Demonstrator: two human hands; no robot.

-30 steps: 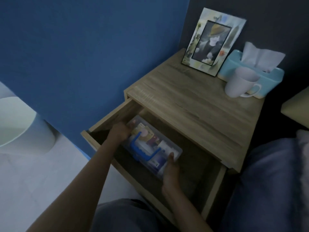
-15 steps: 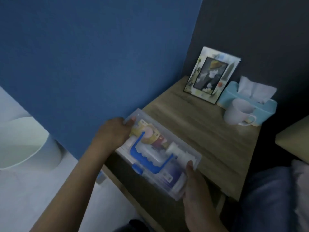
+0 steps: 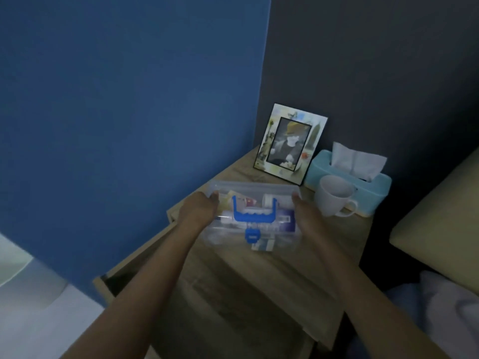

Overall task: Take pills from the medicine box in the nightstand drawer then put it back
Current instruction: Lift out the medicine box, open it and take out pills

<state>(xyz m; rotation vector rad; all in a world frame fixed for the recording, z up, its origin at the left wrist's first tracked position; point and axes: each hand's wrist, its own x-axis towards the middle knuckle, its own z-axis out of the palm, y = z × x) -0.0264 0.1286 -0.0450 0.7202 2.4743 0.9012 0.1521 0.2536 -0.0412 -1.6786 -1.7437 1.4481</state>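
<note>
Held a clear plastic medicine box (image 3: 255, 218) over the middle of the nightstand (image 3: 272, 270) top, left hand (image 3: 198, 211) clasping its left end and right hand (image 3: 307, 216) its right. Showed a blue handle (image 3: 254, 212) and blue latch (image 3: 252, 235) on the lid, with blurred packets and tubes inside. Sat short of the back edge's picture frame (image 3: 290, 143), white mug (image 3: 334, 199) and tissue box (image 3: 350, 186). Left the drawer (image 3: 134, 257) open below.
</note>
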